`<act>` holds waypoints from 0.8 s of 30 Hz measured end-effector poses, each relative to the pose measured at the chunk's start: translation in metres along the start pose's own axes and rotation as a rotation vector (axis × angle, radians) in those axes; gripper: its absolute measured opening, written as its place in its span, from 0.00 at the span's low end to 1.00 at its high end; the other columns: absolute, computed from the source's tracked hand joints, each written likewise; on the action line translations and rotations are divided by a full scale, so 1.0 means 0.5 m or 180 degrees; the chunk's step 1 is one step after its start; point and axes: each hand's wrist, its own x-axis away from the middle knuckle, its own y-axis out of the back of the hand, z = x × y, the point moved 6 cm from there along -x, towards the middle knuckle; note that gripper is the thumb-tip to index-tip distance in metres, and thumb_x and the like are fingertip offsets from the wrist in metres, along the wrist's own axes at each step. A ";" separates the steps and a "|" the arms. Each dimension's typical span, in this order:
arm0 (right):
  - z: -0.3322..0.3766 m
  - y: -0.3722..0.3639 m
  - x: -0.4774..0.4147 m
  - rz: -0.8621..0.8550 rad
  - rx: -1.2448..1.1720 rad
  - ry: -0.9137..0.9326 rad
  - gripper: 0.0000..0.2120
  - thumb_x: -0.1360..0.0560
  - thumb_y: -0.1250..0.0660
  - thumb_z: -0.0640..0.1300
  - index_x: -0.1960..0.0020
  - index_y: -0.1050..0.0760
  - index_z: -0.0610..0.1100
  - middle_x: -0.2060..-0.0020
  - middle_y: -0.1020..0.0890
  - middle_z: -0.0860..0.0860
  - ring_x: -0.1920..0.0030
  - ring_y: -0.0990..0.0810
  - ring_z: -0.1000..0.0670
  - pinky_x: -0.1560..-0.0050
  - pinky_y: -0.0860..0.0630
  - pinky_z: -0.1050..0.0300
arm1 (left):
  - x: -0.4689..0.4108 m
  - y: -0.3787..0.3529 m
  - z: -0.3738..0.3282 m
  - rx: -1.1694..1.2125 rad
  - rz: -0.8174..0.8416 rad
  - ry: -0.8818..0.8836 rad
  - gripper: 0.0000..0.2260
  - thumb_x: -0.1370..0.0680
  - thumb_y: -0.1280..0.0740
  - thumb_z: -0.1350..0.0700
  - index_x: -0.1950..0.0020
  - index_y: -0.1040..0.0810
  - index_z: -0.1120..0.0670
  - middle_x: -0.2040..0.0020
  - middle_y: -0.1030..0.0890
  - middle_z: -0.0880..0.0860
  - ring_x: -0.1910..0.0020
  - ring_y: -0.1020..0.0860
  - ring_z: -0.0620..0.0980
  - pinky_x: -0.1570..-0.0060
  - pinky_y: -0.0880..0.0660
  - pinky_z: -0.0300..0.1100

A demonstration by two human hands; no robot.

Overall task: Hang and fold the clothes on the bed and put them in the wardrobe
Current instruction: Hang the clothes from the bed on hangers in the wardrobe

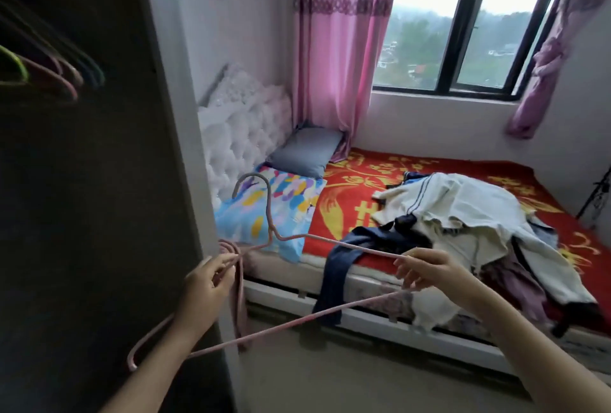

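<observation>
Wardrobe (pixel 82 214) on left, dark inside, blurred coloured hangers (pixel 49 72) on its rail
Bed (pixel 363 187) under the window (pixel 463 32), red-and-gold blanket, white tufted headboard (pixel 238 135), pink curtains (pixel 334 49) either side
Clothes pile (pixel 463 214) on the near half of the bed, mostly white/cream with dark bits; navy garment (pixel 340 267) trails out of it and hangs over the bed edge
Patterned pillow (pixel 264 214) by the headboard, grey pillow (pixel 305 149) behind it
Pink hanger (pixel 273 234), grey hook up, held out flat-ish between both hands in front of the bed
Left hand (pixel 208 283): fingers pinching that hanger's left shoulder plus a bunch of pink hangers (pixel 239 307) dangling below it
Right hand (pixel 426 270): fingers curled round the hanger's right end, just above the navy garment, not touching the pile
</observation>
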 end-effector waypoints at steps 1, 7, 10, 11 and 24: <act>-0.020 0.019 0.007 -0.0095 0.0013 -0.0126 0.08 0.23 0.38 0.39 0.56 0.20 0.39 0.63 0.18 0.44 0.65 0.19 0.51 0.64 0.24 0.61 | 0.000 -0.018 -0.007 0.0097 -0.0024 0.0031 0.08 0.25 0.33 0.66 0.49 0.19 0.58 0.57 0.20 0.54 0.58 0.22 0.51 0.59 0.30 0.35; -0.174 0.206 0.109 -0.0600 0.0046 -0.0658 0.08 0.24 0.37 0.38 0.57 0.20 0.38 0.63 0.18 0.42 0.65 0.20 0.50 0.62 0.25 0.59 | 0.018 -0.281 -0.086 0.0393 0.0410 0.0040 0.09 0.26 0.33 0.68 0.49 0.18 0.60 0.58 0.20 0.58 0.59 0.22 0.54 0.57 0.30 0.37; -0.235 0.263 0.154 -0.0624 0.0158 -0.0918 0.08 0.23 0.37 0.38 0.54 0.20 0.36 0.62 0.18 0.44 0.63 0.21 0.50 0.63 0.26 0.62 | 0.026 -0.375 -0.117 0.0492 0.0635 -0.0150 0.08 0.26 0.32 0.68 0.49 0.18 0.60 0.63 0.22 0.52 0.62 0.23 0.47 0.60 0.30 0.33; -0.254 0.274 0.165 -0.0600 0.0189 -0.1020 0.08 0.23 0.36 0.39 0.53 0.20 0.36 0.62 0.18 0.45 0.62 0.21 0.50 0.61 0.27 0.62 | 0.025 -0.399 -0.128 0.0503 0.0715 -0.0255 0.09 0.26 0.32 0.68 0.49 0.18 0.60 0.64 0.23 0.49 0.63 0.24 0.42 0.61 0.31 0.30; -0.319 0.299 -0.012 -0.0048 0.0494 -0.1326 0.05 0.24 0.33 0.43 0.55 0.22 0.41 0.70 0.22 0.52 0.68 0.25 0.53 0.62 0.28 0.61 | -0.102 -0.687 -0.202 0.0864 0.1815 -0.1328 0.10 0.27 0.30 0.67 0.47 0.18 0.60 0.62 0.24 0.43 0.61 0.24 0.40 0.60 0.28 0.30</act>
